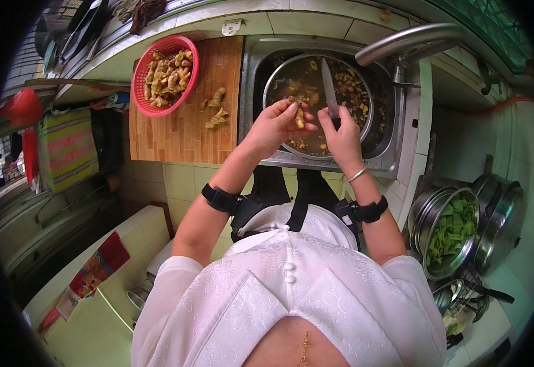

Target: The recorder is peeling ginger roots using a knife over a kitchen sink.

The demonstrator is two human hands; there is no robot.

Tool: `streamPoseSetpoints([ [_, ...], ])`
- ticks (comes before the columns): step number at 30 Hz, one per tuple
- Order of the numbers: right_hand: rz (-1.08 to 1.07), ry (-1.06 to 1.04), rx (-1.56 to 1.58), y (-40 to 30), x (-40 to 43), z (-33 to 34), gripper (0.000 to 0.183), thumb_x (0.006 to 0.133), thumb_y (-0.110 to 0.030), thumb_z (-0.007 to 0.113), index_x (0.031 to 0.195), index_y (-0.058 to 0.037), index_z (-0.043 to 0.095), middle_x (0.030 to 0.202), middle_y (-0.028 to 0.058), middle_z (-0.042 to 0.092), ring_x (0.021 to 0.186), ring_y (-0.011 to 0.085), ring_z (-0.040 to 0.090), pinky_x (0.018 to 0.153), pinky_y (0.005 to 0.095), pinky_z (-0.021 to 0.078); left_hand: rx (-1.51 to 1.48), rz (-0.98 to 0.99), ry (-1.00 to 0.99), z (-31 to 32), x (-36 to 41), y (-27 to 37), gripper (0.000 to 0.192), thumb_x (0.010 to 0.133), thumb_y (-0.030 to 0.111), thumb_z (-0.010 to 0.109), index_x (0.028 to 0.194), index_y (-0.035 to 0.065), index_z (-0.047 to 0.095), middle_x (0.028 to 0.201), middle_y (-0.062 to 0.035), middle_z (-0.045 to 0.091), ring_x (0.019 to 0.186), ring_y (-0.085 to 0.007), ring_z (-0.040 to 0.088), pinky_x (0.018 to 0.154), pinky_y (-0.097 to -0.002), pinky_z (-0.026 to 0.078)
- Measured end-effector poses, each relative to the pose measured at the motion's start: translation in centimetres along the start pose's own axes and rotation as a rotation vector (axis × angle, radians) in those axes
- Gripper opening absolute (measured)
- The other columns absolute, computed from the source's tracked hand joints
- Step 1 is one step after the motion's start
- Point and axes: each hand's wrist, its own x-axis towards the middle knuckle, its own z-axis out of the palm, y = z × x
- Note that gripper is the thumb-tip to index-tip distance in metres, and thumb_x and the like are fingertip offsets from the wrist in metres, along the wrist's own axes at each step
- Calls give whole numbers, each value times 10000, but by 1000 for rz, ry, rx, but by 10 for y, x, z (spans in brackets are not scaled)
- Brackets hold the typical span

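Observation:
My left hand (281, 123) holds a piece of ginger root (299, 117) over a round metal basin (273, 78) of murky water. In my right hand (341, 135) is a knife (329, 87), its blade pointing away from me above the same basin. Peelings and small yellow scraps (349, 82) float in the water. The basin stands inside a steel sink (393, 137). Left of it, a few ginger pieces (216, 118) lie on a wooden board (179, 142), beside a pink plastic basket (195, 87) heaped with ginger. My fingers hide part of the held ginger and the knife's handle.
A curved metal faucet (409, 39) reaches over the sink's far right corner. Lower right, stacked metal bowls (420, 220) stand beside a bowl of cut green leaves (452, 229) and a lidded metal pot (501, 225). A striped bag (68, 149) is at the left.

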Motion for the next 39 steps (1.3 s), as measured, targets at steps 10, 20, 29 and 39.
streamPoseSetpoints([
  [10,-680,-38,-462,-8,7,3,206,741,-58,528,944,-48,557,827,93,541,782,271,564,682,364,463,-363,-25,-46,15,-13,-1,129,983,157,371,959,69,463,779,-20,444,567,-90,290,526,-237,313],
  [20,-154,-57,-468,63,11,-13,76,843,-107,492,869,-53,540,845,145,591,773,360,582,667,442,471,-163,-151,43,29,-28,15,111,971,200,454,1018,100,441,793,-37,460,590,-95,351,541,-222,327],
  [29,-522,42,-550,-32,-11,12,92,795,-56,497,879,-44,532,782,111,539,764,284,575,680,381,475,330,24,110,15,-25,14,207,937,168,534,1051,-4,524,870,-31,568,746,-110,554,720,-259,482],
  [39,-113,53,-427,-6,-26,-4,101,895,-144,491,919,-52,526,863,157,607,792,377,588,648,456,459,669,295,38,4,-37,32,240,863,90,639,1058,-21,553,949,-43,629,836,-72,574,727,-212,477],
])
